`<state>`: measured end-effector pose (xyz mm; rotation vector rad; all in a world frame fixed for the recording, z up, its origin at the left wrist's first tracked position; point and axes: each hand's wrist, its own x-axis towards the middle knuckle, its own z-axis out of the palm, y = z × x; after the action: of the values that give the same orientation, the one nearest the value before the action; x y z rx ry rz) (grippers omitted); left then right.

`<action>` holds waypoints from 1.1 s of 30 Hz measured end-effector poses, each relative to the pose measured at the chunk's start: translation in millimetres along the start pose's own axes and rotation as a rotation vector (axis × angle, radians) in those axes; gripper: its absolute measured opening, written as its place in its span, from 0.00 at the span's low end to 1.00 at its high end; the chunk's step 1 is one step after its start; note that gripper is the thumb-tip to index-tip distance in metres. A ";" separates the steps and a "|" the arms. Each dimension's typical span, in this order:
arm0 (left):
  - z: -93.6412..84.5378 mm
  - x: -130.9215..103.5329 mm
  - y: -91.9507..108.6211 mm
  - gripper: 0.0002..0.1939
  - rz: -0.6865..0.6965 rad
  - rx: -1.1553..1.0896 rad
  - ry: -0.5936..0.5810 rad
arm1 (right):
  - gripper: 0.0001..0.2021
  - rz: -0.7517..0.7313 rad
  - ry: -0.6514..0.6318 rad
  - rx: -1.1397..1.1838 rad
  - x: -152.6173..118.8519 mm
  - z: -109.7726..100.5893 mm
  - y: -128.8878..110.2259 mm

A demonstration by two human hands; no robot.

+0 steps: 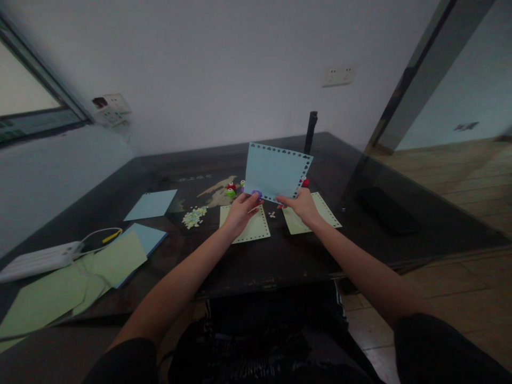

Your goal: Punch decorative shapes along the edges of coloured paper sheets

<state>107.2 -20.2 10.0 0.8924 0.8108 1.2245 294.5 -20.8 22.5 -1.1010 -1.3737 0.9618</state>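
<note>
A light blue sheet of paper [276, 170] is raised above the table, with small cut-out shapes along its top, right and bottom edges. My left hand [241, 209] is closed around a small purple paper punch [256, 194] at the sheet's lower left edge. Pinching the lower right part of the sheet is my right hand [302, 205]. Beneath the hands lie two pale yellow sheets, one on the left [252, 229] and one on the right [326, 213], both with holes along their edges. A few paper bits [272, 215] lie between them.
Red and green punches [231, 190] stand behind my left hand, near a pile of punched bits [194, 217]. Blue paper [152, 205], stacked yellow sheets [116, 256] and a white power strip [40, 260] lie left. A dark flat object [387, 209] lies right; a black post [311, 132] stands behind.
</note>
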 end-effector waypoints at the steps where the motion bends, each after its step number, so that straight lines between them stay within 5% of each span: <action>1: 0.1 -0.2 0.1 0.12 0.006 0.004 0.003 | 0.09 0.001 -0.002 -0.001 -0.4 0.0 -0.7; 33: 3.8 -0.7 2.1 0.12 0.017 0.009 0.019 | 0.09 0.027 0.008 -0.066 -3.1 0.7 -6.6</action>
<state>109.6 -21.1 13.6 0.8978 0.8260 1.2462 293.2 -25.5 28.0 -1.1740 -1.3959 0.9369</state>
